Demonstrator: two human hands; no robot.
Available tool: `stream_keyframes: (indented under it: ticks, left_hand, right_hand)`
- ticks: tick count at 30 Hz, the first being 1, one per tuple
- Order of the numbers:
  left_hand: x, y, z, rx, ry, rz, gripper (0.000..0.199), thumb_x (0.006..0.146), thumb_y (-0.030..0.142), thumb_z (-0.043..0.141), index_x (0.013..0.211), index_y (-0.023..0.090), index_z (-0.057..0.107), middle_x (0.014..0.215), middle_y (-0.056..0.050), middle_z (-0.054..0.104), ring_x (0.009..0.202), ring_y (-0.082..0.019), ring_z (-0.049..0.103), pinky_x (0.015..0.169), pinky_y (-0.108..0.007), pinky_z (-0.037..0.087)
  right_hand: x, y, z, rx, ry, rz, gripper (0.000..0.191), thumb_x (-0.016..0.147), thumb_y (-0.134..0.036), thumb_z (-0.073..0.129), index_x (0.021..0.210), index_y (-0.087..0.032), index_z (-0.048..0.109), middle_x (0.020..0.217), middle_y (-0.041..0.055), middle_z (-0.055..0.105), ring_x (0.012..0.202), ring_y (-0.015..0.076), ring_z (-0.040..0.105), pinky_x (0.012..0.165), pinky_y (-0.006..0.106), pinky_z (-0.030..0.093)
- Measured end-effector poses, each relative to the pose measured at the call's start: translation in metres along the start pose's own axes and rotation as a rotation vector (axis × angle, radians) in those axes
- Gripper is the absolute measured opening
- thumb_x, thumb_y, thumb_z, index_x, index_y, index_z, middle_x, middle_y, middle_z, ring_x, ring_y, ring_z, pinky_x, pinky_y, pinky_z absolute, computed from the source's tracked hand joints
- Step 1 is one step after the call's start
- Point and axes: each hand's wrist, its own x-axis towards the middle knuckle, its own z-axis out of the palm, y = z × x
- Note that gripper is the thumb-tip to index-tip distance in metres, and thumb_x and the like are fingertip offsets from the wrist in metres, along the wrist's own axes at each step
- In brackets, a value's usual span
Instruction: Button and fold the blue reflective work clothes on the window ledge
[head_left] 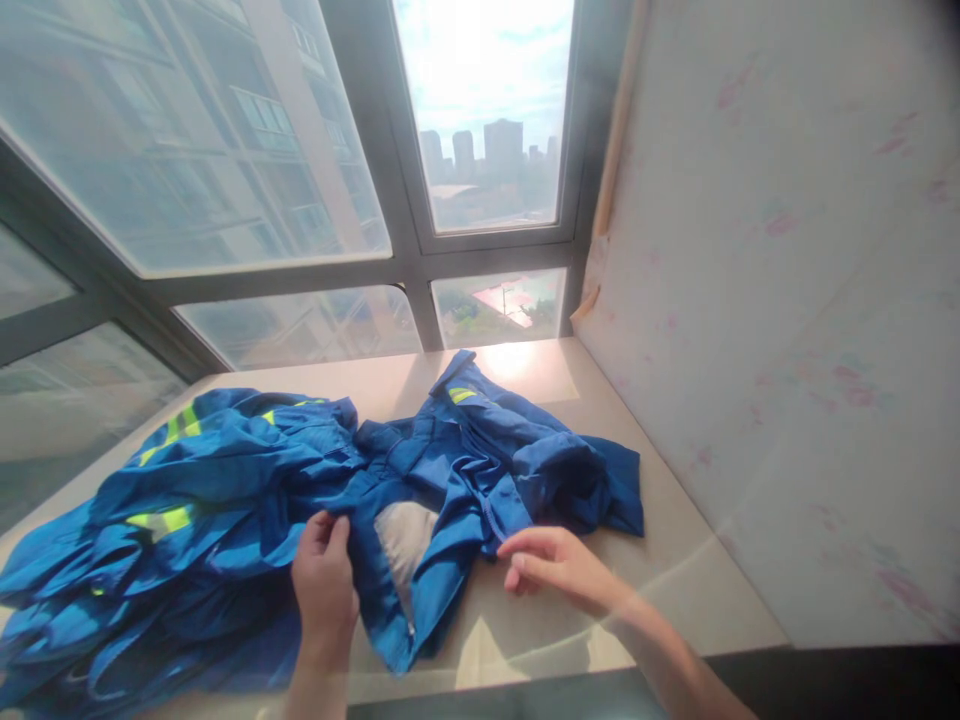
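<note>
A blue work garment (442,500) lies crumpled on the pale sill, with a yellow-green reflective strip and a light grey patch of lining showing in its opening. My left hand (326,570) is closed, thumb against curled fingers, pinching blue cloth beside that opening. At the right, my right hand (551,565) has its thumb and index finger together at a lower edge of the same garment. More blue workwear (202,500) with yellow-green and silver strips is heaped to the left. Where the garments meet, I cannot tell whether they are separate pieces.
The pale window sill (675,570) runs under the cloth, and its front edge is close to me. Grey-framed windows (491,245) rise behind and to the left. A flower-patterned wall (787,300) bounds the right side. Sunlight falls across the sill.
</note>
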Motion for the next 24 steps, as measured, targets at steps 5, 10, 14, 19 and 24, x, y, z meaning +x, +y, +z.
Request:
stream_keyframes:
  ticks: [5, 10, 14, 19, 24]
  left_hand:
    - [0.040, 0.070, -0.023, 0.010, 0.293, 0.265, 0.029, 0.080, 0.039, 0.070, 0.099, 0.017, 0.070, 0.084, -0.001, 0.066, 0.076, -0.019, 0.060, 0.084, -0.039, 0.054]
    - [0.003, 0.127, 0.017, 0.084, -0.111, 0.847, 0.016, 0.093, 0.024, 0.058, 0.097, 0.017, 0.071, 0.097, -0.005, 0.065, 0.087, -0.017, 0.062, 0.081, -0.030, 0.053]
    - [-0.059, 0.095, 0.061, 0.266, -0.761, 1.122, 0.032, 0.093, 0.008, 0.044, 0.099, 0.021, 0.073, 0.094, -0.006, 0.064, 0.082, -0.014, 0.062, 0.072, -0.024, 0.051]
    - [-0.104, -0.007, 0.068, 0.506, -1.063, 1.089, 0.042, 0.082, 0.003, 0.047, 0.107, 0.025, 0.073, 0.097, -0.006, 0.072, 0.084, -0.019, 0.067, 0.075, -0.028, 0.055]
    - [-0.113, -0.048, 0.056, 0.438, -1.079, 0.899, 0.042, 0.084, 0.005, 0.046, 0.109, 0.025, 0.074, 0.108, -0.010, 0.074, 0.101, -0.028, 0.068, 0.089, -0.044, 0.056]
  right_hand:
    - [0.032, -0.040, -0.055, -0.659, 0.729, -0.389, 0.046, 0.084, -0.041, 0.061, 0.124, -0.020, 0.065, 0.129, 0.0124, 0.066, 0.120, 0.0294, 0.060, 0.106, 0.046, 0.043]
    - [0.080, -0.024, -0.056, -1.053, 0.603, -0.229, 0.054, 0.080, -0.029, 0.062, 0.133, -0.018, 0.062, 0.125, 0.0144, 0.069, 0.113, 0.0308, 0.063, 0.097, 0.041, 0.045]
    - [0.097, -0.039, -0.078, -1.017, 0.568, -0.119, 0.026, 0.080, -0.022, 0.055, 0.096, -0.021, 0.075, 0.092, 0.0056, 0.076, 0.086, 0.0223, 0.067, 0.075, 0.027, 0.046]
    - [0.081, -0.091, -0.158, -1.009, 0.787, -0.247, 0.028, 0.081, -0.025, 0.054, 0.099, -0.020, 0.075, 0.092, 0.0056, 0.075, 0.087, 0.0217, 0.066, 0.076, 0.028, 0.048]
    - [0.053, -0.097, -0.180, -1.060, 1.010, -0.422, 0.030, 0.084, -0.023, 0.054, 0.107, -0.015, 0.071, 0.107, 0.0161, 0.071, 0.098, 0.0266, 0.063, 0.088, 0.039, 0.049]
